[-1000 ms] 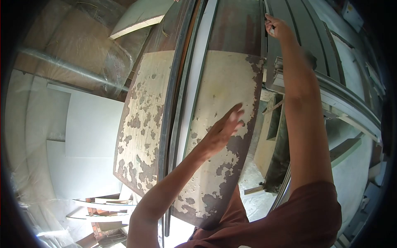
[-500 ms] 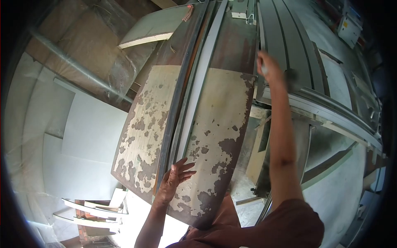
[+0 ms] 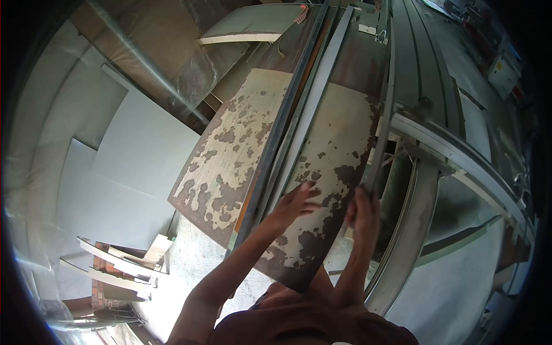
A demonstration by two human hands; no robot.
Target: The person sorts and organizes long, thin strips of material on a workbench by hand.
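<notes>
My left hand [image 3: 296, 204] has its fingers apart over the lower part of a worn, patchy brown and cream board [image 3: 336, 135], beside a long pale strip [image 3: 310, 103]. Nothing shows between its fingers. At the board's right edge, my right hand [image 3: 362, 213] is closed around the near end of a long thin metal strip [image 3: 382, 138]. This strip runs away from me along the board's edge. A dark bar [image 3: 282, 123] lies lengthwise over the board, left of the pale strip.
A grooved metal table [image 3: 422, 63] with a rail [image 3: 454, 144] stands on the right. Large pale sheets [image 3: 144, 149] lie on the left. Curved pale pieces [image 3: 115, 264] sit at the lower left, and a padded panel [image 3: 247, 24] is at the top.
My right hand has come down toward me and now grips the thin strip's end. My left hand has moved right and slightly up. The view has shifted, with the board appearing further right.
</notes>
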